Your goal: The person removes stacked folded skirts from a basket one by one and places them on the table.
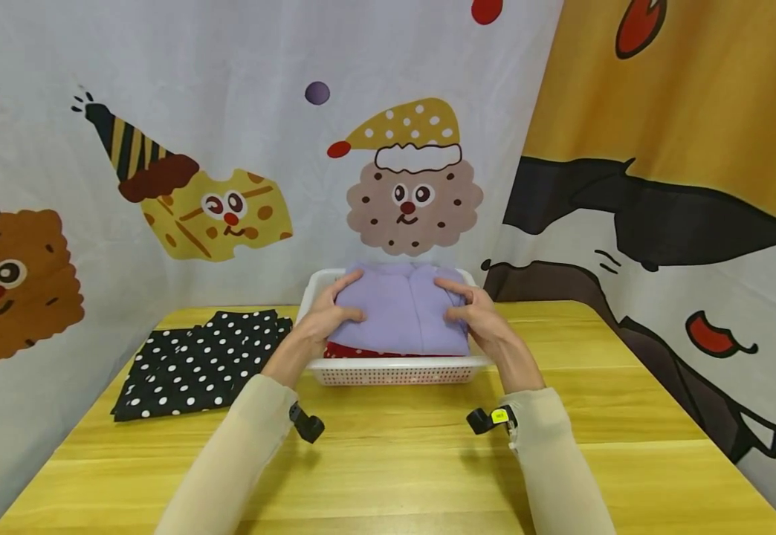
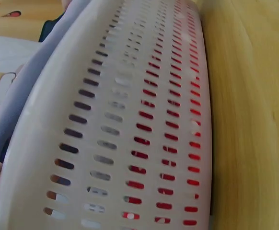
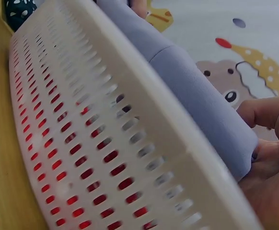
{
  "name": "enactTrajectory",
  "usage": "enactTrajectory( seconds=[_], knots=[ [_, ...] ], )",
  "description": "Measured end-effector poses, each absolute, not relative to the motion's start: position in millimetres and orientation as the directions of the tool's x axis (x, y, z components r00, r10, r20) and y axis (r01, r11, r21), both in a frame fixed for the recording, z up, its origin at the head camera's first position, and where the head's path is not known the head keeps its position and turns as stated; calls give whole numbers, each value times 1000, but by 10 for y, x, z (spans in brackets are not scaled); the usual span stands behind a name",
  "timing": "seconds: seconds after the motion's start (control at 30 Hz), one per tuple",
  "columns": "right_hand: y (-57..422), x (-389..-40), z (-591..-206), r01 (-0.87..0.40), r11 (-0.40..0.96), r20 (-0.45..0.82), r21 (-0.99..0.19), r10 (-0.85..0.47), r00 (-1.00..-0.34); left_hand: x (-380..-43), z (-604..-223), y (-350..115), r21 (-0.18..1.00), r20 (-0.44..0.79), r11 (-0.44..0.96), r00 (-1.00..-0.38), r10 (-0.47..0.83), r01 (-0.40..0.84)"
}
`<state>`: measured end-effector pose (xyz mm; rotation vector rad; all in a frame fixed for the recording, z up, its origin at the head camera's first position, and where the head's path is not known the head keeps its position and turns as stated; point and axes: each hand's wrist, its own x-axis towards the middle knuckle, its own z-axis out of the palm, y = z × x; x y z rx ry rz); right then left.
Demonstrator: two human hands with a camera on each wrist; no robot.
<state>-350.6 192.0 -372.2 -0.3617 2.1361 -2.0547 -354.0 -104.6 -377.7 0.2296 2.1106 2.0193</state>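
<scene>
A folded lavender garment lies in the upper part of a white plastic basket, over a red cloth with white dots. My left hand grips the garment's left side, thumb and a finger spread over its top. At the opposite side, my right hand holds the garment in the same way. The right wrist view shows the garment's edge between the thumb and the rest of the right hand. Through the basket's slots in the left wrist view, red fabric shows. The undersides of both hands are hidden in the head view.
A folded black cloth with white dots lies on the wooden table, left of the basket. Behind the table hangs a curtain with cartoon prints. A small black camera sits on each wrist.
</scene>
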Motion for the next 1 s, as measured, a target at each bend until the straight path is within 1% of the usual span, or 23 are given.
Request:
enactTrajectory(
  seconds=[0.2,0.37,0.53,0.77,1.0],
  knots=[
    [1906,-3341,-3539,-164,62,140,-984,-285,-948,-3398,-3699,-1066,1000,-1,14,-972,236,2],
    [1887,-3180,-3360,-215,91,180,-972,-295,-939,-3240,-3613,-1103,997,74,12,-973,220,79],
    [1868,-3035,-3229,-230,120,185,-966,-304,-935,-3078,-3555,-1142,991,125,4,-962,242,130],
    [1877,-2822,-3138,-246,197,169,-949,-340,-925,-2871,-3537,-1201,990,141,-43,-946,291,135],
    [1878,-2593,-3124,-279,245,181,-928,-357,-916,-2678,-3545,-1235,987,156,-21,-940,302,157]
  ],
)
